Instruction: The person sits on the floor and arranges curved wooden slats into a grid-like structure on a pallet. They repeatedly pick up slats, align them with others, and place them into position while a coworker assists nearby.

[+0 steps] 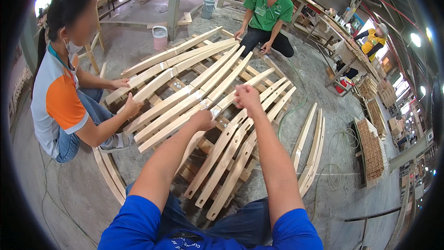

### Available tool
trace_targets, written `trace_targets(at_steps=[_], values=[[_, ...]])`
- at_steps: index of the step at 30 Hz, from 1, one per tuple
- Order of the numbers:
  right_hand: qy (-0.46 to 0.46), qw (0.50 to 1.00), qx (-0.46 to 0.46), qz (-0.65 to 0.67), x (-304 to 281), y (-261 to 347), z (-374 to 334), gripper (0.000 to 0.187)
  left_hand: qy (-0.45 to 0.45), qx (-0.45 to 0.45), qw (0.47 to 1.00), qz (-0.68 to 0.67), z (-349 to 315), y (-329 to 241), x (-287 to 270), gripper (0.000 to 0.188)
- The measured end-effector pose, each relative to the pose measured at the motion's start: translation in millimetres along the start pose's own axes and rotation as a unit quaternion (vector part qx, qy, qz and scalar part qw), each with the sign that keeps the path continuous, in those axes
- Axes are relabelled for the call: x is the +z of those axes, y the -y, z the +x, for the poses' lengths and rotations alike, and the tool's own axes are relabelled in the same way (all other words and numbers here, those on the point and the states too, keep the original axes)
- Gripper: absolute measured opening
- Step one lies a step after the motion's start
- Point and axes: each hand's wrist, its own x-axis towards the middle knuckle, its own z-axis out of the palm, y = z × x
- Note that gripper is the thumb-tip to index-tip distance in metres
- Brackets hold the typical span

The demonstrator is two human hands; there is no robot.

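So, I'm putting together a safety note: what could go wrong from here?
Fingers could get pinched: the left hand and the right hand work over closely laid wooden bars while the co-worker in the orange-sleeved shirt has hands at the same pile. Also, a bar pushed forward might bump the co-worker in green, who is low down near the far ends.

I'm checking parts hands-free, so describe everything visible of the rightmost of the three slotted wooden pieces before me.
The rightmost slotted piece is long, narrow and gently curved, in pale, bare-looking wood. An oblong slot pierces its rounded near end; another opening shows farther up. It lies lengthwise away from you across rough wooden slats, right of the middle slotted piece. Your right forearm crosses in front of part of it; contact is unclear.
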Motion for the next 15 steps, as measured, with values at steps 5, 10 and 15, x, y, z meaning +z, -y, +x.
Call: trace_targets(at_steps=[5,10,15], values=[[0.006,0.992,0.025,-0.123,-0.8,-98.1,1.8,0.021,-0.014,-0.066,0.995,-0.069,-9.4,38.3,-13.0,0.034],[-0.139,0.982,0.068,-0.112,-45.1,-134.5,7.2,0.022,0.012,-0.067,0.996,-0.053,-16.9,67.2,-35.3,0.031],[-0.152,0.979,0.094,-0.095,-52.5,-150.7,9.8,0.025,0.055,-0.083,0.989,-0.112,-14.5,63.5,-41.2,0.03]])
